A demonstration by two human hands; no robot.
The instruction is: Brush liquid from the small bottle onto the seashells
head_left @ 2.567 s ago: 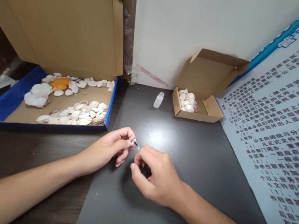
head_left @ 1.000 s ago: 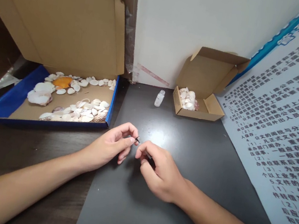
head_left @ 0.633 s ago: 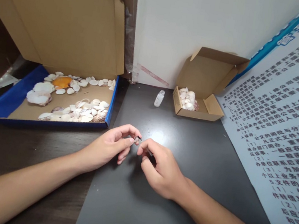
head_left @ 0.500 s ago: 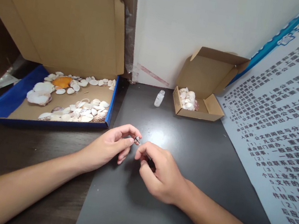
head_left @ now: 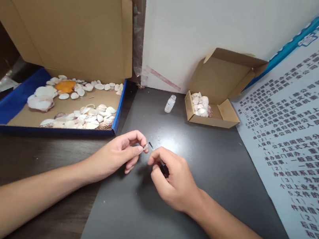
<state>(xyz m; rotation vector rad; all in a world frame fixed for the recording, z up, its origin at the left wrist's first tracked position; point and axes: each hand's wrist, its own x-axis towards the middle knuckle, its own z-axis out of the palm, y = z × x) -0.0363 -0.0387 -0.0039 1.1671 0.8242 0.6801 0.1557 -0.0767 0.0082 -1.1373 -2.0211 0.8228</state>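
Observation:
Between the thumb and index finger of my left hand [head_left: 121, 150] is a small dark-and-white patterned seashell [head_left: 145, 147]. My right hand [head_left: 170, 177] is closed around a thin brush [head_left: 151, 145]. Its dark, pointed tip sticks out past my fingertips toward the shell, with a narrow gap between them. Most of the brush handle is hidden by my curled fingers. Both hands are held above the dark grey mat [head_left: 119, 225].
At the left lies a blue-edged cardboard box [head_left: 12, 117] holding several pale shells and an orange shell [head_left: 66, 86]. A small glass bottle [head_left: 169, 104] stands at the back. Right of it, a small open carton [head_left: 211, 121] contains white shells. A printed sheet [head_left: 304, 129] borders the right side.
The brush tip has come away from the shell and now points up beside it. My right hand has shifted slightly right and away; the left hand is nearly still.

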